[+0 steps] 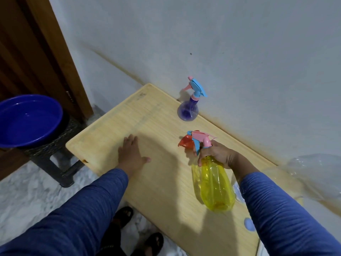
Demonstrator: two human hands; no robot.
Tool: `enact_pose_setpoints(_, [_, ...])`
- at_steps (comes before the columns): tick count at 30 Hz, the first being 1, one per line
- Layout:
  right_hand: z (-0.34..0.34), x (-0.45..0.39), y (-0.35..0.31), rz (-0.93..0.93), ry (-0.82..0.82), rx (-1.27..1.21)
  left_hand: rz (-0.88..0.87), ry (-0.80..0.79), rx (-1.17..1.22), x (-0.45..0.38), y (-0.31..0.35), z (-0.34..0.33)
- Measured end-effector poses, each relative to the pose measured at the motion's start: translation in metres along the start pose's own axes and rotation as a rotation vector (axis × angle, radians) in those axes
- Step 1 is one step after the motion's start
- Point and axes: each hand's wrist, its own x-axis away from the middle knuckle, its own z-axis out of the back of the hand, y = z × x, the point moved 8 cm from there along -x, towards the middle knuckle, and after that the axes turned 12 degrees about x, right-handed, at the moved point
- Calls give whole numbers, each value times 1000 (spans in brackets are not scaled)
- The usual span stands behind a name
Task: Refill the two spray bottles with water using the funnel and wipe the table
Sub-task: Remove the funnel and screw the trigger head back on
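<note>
- Right hand point(218, 154) grips the yellow spray bottle point(215, 183) at its neck, tilted above the table point(166, 182).
- Left hand point(132, 154) lies flat on the table, fingers straight.

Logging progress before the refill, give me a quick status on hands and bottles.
Right hand grips yellow spray bottle at the neck. Left hand flat on table. Purple spray bottle capped by the wall; red funnel behind yellow one.
</note>
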Motion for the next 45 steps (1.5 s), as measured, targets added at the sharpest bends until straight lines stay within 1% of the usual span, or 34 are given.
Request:
enact_pose_setpoints(4, [-2,2,3,20,-20,8,0,-1,-3,-1,0,0])
enact_pose_setpoints(10, [-1,1,1,94,10,-28,-11,-2,-3,0,1,0])
enact_pose_setpoints(14, [1,9,-13,189,77,-89,-39,-39,57,6,8,-2])
enact_pose_setpoints(15, [2,12,-18,213,110,-110,-81,-49,114,11,16,-4])
enact_pose_setpoints(17, [7,18,-25,261,192,-159,-209,-102,311,26,40,-10])
enact_pose_setpoints(19, [11,21,-32,298,259,-202,-357,-228,459,47,74,-14])
enact_pose_setpoints(21, [17,24,-37,313,338,-197,-501,-335,482,64,106,-18])
enact_pose_setpoints(23, [22,29,-42,307,389,-198,-579,-393,482,71,129,-22])
enact_pose_setpoints(25, [26,35,-48,328,436,-165,-585,-426,539,70,139,-25])
enact_pose_setpoints(27, [31,43,-54,353,519,-156,-588,-429,635,67,144,-25])
enact_pose_setpoints(31, [41,62,-56,364,788,-124,-604,-386,709,64,154,-14])
enact_pose_setpoints(34, [39,76,-48,322,985,-47,-556,-354,813,54,164,-11])
enact_pose_setpoints(37, [33,82,-34,315,1061,-32,-586,-320,841,49,182,-4])
enact_pose_setpoints(40, [35,84,-25,297,1099,-26,-636,-299,788,47,201,3])
enact_pose_setpoints(43, [44,88,-20,283,1149,-39,-652,-312,761,42,217,1])
enact_pose_setpoints(45, [53,91,-17,258,1189,-6,-673,-329,723,40,228,-4])
